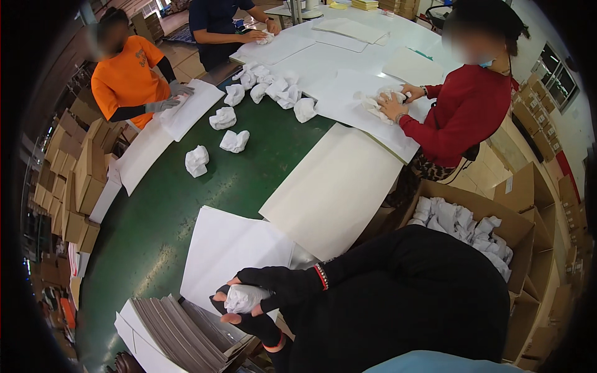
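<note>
Basically, the left hand (258, 326) and right hand (277, 285) both gripped a crumpled white bundle (244, 299), beside a grey-brown stack (180, 329) and white sheets (233, 245). Right side: open carton (519, 233) of white pieces (463, 224). Farther off, loose bundles (234, 141) sat on the green worktop (127, 261); co-workers in red (463, 115), orange (140, 68) and dark blue (214, 28) handled white material.

You can read no words or numbers: the dark print (142, 58) on the orange shirt (124, 78), far left, and the pale label (509, 185) on the cardboard box (521, 194), right, are too small.
</note>
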Tool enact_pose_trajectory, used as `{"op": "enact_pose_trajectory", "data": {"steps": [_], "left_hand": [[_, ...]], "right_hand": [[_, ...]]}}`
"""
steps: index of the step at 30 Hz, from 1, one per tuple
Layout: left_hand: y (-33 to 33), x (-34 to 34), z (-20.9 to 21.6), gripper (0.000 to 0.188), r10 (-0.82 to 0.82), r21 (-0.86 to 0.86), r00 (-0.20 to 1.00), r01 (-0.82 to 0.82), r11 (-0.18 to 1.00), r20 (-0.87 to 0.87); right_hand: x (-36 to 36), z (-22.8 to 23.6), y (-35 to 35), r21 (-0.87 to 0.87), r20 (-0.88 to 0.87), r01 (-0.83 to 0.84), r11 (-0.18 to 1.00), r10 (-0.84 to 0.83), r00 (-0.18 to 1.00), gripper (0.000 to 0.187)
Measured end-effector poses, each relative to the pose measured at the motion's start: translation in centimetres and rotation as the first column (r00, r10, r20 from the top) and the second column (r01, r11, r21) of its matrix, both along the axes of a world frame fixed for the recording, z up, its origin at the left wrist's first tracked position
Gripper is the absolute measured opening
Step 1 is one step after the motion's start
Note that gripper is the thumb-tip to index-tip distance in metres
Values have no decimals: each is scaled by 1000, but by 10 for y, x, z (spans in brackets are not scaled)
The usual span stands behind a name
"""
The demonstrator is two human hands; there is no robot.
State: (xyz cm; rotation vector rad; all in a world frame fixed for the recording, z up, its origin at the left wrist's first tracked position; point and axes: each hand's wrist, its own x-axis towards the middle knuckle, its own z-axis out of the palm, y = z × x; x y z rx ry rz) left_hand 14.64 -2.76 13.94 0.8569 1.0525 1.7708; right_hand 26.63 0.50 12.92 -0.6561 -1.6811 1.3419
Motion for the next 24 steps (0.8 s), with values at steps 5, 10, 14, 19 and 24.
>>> {"op": "enact_pose_trajectory", "data": {"steps": [5, 10, 14, 19, 24], "left_hand": [[2, -31, -36, 63, -29, 10, 921, 36, 999, -389], [-3, -22, -33, 49, 34, 14, 870, -31, 999, -493], [-3, -22, -31, 57, -26, -20, 898, 19, 1000, -438], [-4, -22, -34, 63, -167, -92, 878, 140, 986, -449], [-7, -13, -24, 67, -395, -160, 884, 365, 917, -249]], "right_hand": [[14, 14, 4, -205, 51, -165, 965, 179, 983, 68], [13, -3, 2, -142, 79, -137, 980, 150, 986, 62], [13, -11, 5, -99, 117, -145, 985, 156, 981, 58], [16, -6, 1, -181, 144, -150, 972, 178, 974, 74], [23, -23, 7, -123, 87, -81, 989, 92, 992, 95]]}}
